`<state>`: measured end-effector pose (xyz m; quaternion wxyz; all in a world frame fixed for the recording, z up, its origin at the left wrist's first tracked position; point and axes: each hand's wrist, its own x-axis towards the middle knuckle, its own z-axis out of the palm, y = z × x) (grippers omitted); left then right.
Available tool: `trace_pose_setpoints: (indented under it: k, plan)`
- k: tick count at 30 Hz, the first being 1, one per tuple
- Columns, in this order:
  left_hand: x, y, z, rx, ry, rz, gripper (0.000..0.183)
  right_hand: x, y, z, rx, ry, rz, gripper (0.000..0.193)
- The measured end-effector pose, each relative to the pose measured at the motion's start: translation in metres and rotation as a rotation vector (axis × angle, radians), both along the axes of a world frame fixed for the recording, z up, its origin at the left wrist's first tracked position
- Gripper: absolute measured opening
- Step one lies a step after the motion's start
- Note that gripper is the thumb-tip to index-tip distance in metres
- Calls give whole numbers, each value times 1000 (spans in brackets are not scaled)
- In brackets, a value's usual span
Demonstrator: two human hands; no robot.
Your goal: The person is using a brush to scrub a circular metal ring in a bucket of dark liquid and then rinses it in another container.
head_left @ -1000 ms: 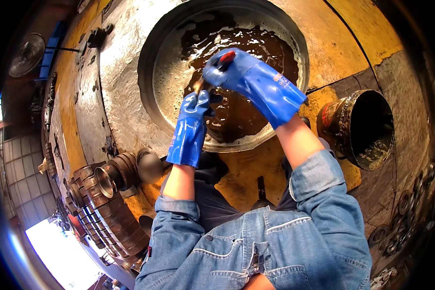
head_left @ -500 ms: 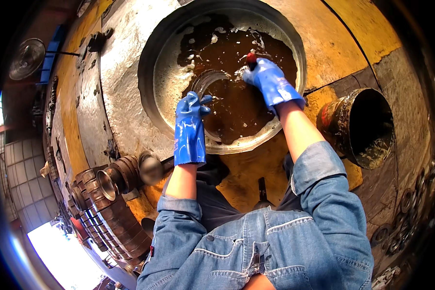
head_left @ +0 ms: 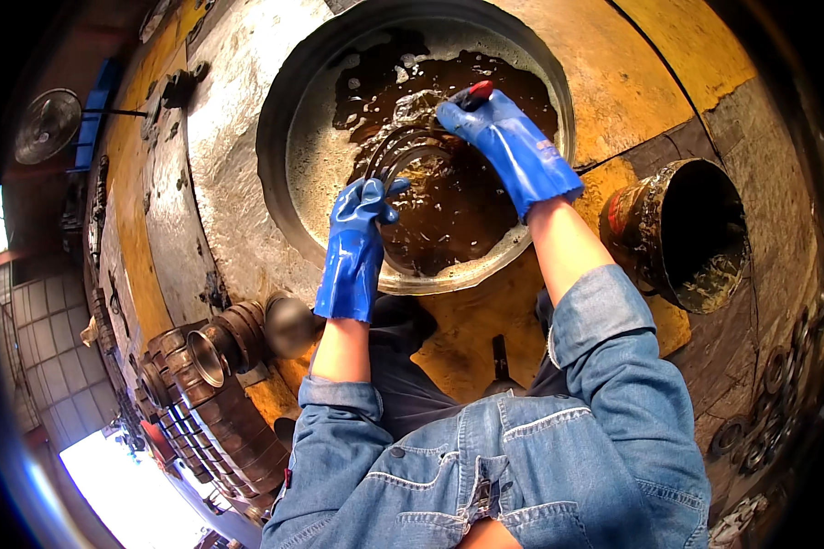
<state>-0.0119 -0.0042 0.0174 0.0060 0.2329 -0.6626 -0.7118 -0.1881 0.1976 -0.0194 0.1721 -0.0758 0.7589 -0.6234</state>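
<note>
A wide round metal basin (head_left: 275,169) holds dark brown liquid (head_left: 462,220) with pale foam round its edge. My left hand (head_left: 357,224), in a blue rubber glove, is closed on the left side of a metal ring (head_left: 386,151) at the liquid's surface. My right hand (head_left: 508,146), gloved alike, grips a red-ended tool (head_left: 482,90) over the ring's far right side. The tool's working end is mostly hidden by the glove. Water splashes and glints around the ring, and its lower part is hard to make out in the liquid.
A dirty open bucket (head_left: 677,238) lies tilted to the right of the basin. Stacked rusty metal rings (head_left: 224,412) stand at the lower left. More small rings (head_left: 769,412) lie on the floor at far right. Worn yellow and grey plates (head_left: 632,82) cover the floor.
My right hand has moved left and slightly away from me with the tool, onto the ring's far side. The ring shows more above the liquid, and my left hand has shifted slightly left.
</note>
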Motion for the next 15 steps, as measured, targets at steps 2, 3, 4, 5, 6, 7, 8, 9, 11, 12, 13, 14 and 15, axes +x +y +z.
trace_pose_setpoints:
  k: [2,3,4,5,6,7,8,9,11,12,13,14,15]
  plan:
    - [-11,17,-1,-29,5,-46,40,-24,15,-12,-328,64,279,11]
    - [-26,37,-4,4,24,-118,41,-44,39,-26,-495,139,433,11]
    - [-15,18,-2,-32,15,-107,42,-19,5,-2,-329,151,460,13]
    - [-3,2,-1,-36,24,-59,42,8,-22,33,-143,179,501,16]
    - [3,-6,-2,-27,39,-29,42,33,-37,72,50,210,541,21]
    - [2,-2,-1,-3,56,-19,42,32,-32,73,89,225,511,21]
    - [3,2,-1,19,21,-22,42,31,-27,74,126,239,482,23]
    - [-10,25,5,68,-6,-64,42,9,-3,43,40,223,404,21]
    - [-5,18,12,69,-13,-85,43,0,8,63,77,3,368,19]
    - [-6,17,13,77,-15,-97,43,5,12,51,83,-29,235,19]
    - [-5,14,11,85,-19,-106,43,13,12,49,81,-61,104,20]
    - [-4,10,10,91,-23,-113,43,32,18,45,28,11,-60,27]
    - [-2,11,10,63,-12,-101,44,55,25,54,-19,91,-220,35]
